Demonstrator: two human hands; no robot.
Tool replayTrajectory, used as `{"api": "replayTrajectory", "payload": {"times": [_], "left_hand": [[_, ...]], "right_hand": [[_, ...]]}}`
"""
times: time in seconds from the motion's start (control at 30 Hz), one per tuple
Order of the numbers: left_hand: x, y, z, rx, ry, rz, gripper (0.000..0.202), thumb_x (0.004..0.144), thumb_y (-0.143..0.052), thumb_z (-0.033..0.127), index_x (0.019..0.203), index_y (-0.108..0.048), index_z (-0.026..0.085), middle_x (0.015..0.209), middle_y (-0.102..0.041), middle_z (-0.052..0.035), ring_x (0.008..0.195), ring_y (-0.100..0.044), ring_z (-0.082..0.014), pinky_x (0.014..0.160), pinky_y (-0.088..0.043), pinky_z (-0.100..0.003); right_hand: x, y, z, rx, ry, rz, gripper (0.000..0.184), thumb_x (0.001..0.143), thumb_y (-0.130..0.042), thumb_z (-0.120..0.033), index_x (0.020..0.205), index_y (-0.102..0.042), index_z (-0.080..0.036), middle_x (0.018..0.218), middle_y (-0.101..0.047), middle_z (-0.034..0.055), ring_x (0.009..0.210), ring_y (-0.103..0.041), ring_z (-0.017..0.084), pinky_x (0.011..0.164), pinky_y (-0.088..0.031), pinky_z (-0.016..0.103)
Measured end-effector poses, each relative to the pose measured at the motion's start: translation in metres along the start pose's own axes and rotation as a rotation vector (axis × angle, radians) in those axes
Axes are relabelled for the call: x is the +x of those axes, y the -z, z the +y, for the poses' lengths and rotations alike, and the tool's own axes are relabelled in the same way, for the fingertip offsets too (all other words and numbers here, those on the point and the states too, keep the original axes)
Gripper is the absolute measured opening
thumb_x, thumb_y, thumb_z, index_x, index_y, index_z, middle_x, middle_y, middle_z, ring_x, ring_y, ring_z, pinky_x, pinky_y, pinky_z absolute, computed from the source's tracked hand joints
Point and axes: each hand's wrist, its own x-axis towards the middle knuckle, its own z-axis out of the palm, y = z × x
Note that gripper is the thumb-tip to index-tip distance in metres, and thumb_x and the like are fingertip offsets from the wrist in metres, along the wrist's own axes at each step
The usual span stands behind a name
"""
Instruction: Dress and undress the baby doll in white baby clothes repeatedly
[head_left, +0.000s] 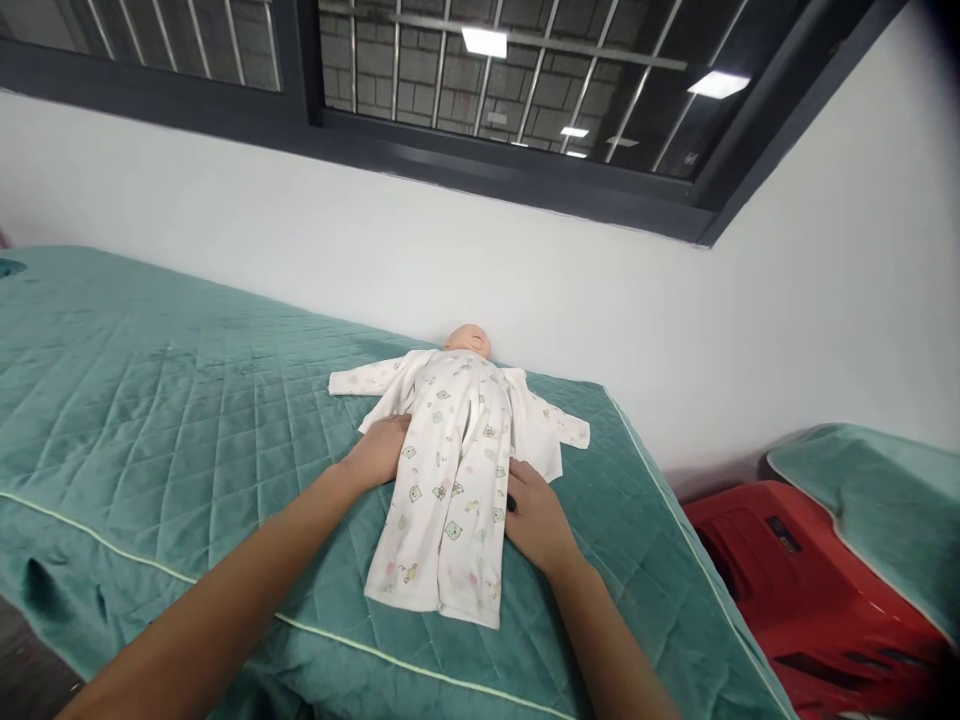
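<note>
- Two bare forearms reach in over the near edge of the bed, which has a teal quilted cover.
- Right hand lies flat, fingers released, against one leg of a white printed sleepsuit.
- Left hand rests at the suit's other side, fingers meeting the cloth. Whether they pinch it cannot be told.
- Doll in the suit lies on its back between the hands, sleeves spread, head toward the white wall.
- Red plastic object sits low beside the bed on the right, and a dark-framed window runs above.
</note>
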Motion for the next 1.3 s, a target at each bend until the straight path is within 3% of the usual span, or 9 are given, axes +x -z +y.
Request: {"api": "replayTrajectory", "payload": {"times": [0.27,0.5,0.6,0.7,0.77,0.87,1.03,1.1,1.3], "left_hand": [[-0.041,0.006,0.001,-0.044,-0.124,0.017,0.037,0.084,-0.046,0.009,0.088,-0.078,0.026,0.106,-0.074,-0.0049,0.120,-0.057,-0.0221,0.112,-0.037,-0.041],[-0.040,0.007,-0.009,-0.217,-0.122,-0.063,0.034,0.082,-0.049,0.012,0.083,-0.078,0.029,0.109,-0.074,-0.0017,0.130,-0.051,-0.0210,0.114,-0.036,-0.041],[-0.036,0.005,-0.021,-0.275,-0.012,0.130,0.035,0.087,-0.043,0.018,0.092,-0.077,0.027,0.124,-0.068,-0.0016,0.137,-0.043,-0.0203,0.118,-0.031,-0.043],[-0.032,0.000,-0.038,-0.220,0.272,0.455,0.038,0.091,-0.040,0.026,0.109,-0.072,0.019,0.130,-0.064,-0.0077,0.135,-0.046,-0.0235,0.117,-0.033,-0.046],[-0.029,-0.004,-0.047,-0.140,0.401,0.531,0.040,0.091,-0.041,0.031,0.116,-0.067,0.016,0.127,-0.065,-0.0114,0.127,-0.052,-0.0254,0.113,-0.037,-0.045],[-0.023,-0.007,-0.052,0.022,0.470,0.468,0.045,0.089,-0.048,0.040,0.123,-0.062,0.013,0.129,-0.061,-0.0149,0.129,-0.048,-0.0297,0.112,-0.036,-0.047],[-0.014,-0.004,-0.049,0.233,0.607,0.395,0.054,0.088,-0.050,0.054,0.119,-0.061,0.010,0.137,-0.052,-0.0221,0.139,-0.034,-0.0373,0.112,-0.028,-0.056],[-0.012,-0.003,-0.049,0.247,0.616,0.370,0.047,0.090,-0.047,0.053,0.110,-0.065,0.014,0.133,-0.055,-0.0198,0.136,-0.038,-0.0358,0.110,-0.030,-0.055],[-0.014,-0.002,-0.057,0.164,0.496,0.360,0.030,0.089,-0.052,0.044,0.103,-0.068,0.022,0.131,-0.059,-0.0103,0.131,-0.043,-0.0318,0.109,-0.034,-0.050]], "right_hand": [[-0.009,-0.002,-0.002,0.012,-0.044,0.037,0.032,0.085,-0.056,-0.010,0.111,-0.069,-0.024,0.110,-0.063,0.0067,0.100,-0.055,0.022,0.089,-0.047,0.038],[-0.027,0.003,-0.016,0.091,-0.063,0.021,0.030,0.087,-0.056,-0.012,0.112,-0.069,-0.025,0.112,-0.063,0.0072,0.103,-0.054,0.023,0.092,-0.046,0.041],[-0.033,0.002,-0.018,0.107,-0.124,0.062,0.024,0.090,-0.055,-0.018,0.108,-0.070,-0.025,0.114,-0.064,0.0072,0.106,-0.055,0.024,0.095,-0.045,0.044],[-0.034,0.000,-0.009,0.188,-0.290,0.237,0.022,0.092,-0.053,-0.030,0.104,-0.069,-0.021,0.110,-0.066,0.0082,0.104,-0.059,0.024,0.095,-0.045,0.043],[-0.030,0.001,0.005,0.268,-0.440,0.373,0.027,0.090,-0.054,-0.038,0.102,-0.068,-0.019,0.106,-0.068,0.0090,0.098,-0.062,0.024,0.091,-0.048,0.041],[-0.015,0.007,0.033,0.278,-0.637,0.475,0.032,0.086,-0.052,-0.043,0.098,-0.067,-0.017,0.101,-0.070,0.0095,0.092,-0.065,0.024,0.086,-0.050,0.038],[0.017,0.014,0.077,0.120,-0.751,0.483,0.044,0.078,-0.058,-0.041,0.109,-0.063,-0.010,0.113,-0.065,0.0183,0.103,-0.061,0.028,0.093,-0.044,0.041],[0.024,0.014,0.087,0.099,-0.799,0.445,0.046,0.073,-0.064,-0.041,0.107,-0.064,-0.010,0.108,-0.066,0.0194,0.102,-0.061,0.031,0.091,-0.043,0.044],[0.020,0.016,0.089,0.200,-0.864,0.398,0.025,0.065,-0.069,-0.039,0.081,-0.065,-0.019,0.084,-0.068,0.0080,0.089,-0.063,0.029,0.083,-0.045,0.040]]}}
